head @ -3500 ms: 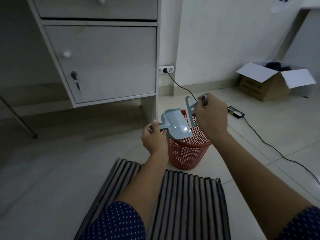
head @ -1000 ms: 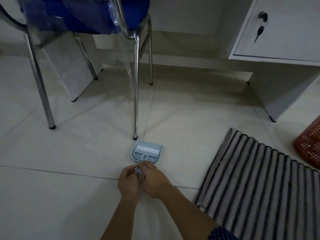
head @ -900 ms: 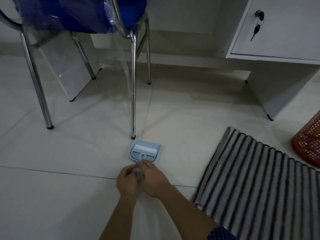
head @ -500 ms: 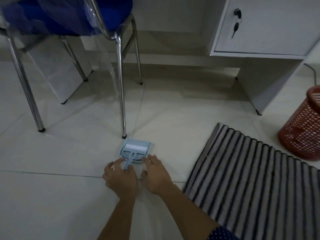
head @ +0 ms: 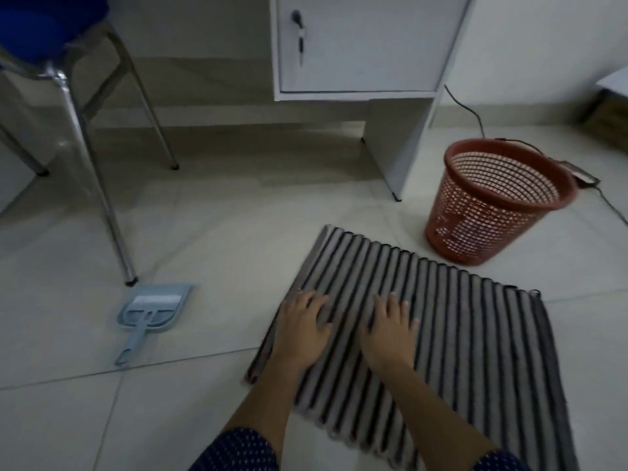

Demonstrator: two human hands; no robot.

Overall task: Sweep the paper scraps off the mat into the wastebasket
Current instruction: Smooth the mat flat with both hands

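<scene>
A black-and-white striped mat (head: 469,334) lies on the tiled floor. No paper scraps show on it. My left hand (head: 302,326) and my right hand (head: 390,326) rest flat on its left part, fingers spread, holding nothing. A red mesh wastebasket (head: 489,212) stands upright on the floor just beyond the mat's far right corner. A light blue dustpan with a small brush nested in it (head: 149,312) lies on the floor left of the mat, apart from both hands.
A chair's metal leg (head: 102,195) stands right behind the dustpan, under a blue seat. A white desk cabinet (head: 356,45) with a key in its lock sits behind the mat. A black cable (head: 475,113) and adapter run behind the wastebasket.
Both hands let go of the dustpan and brush, left on the floor, and moved right onto the mat. The view swung right, bringing the whole wastebasket in.
</scene>
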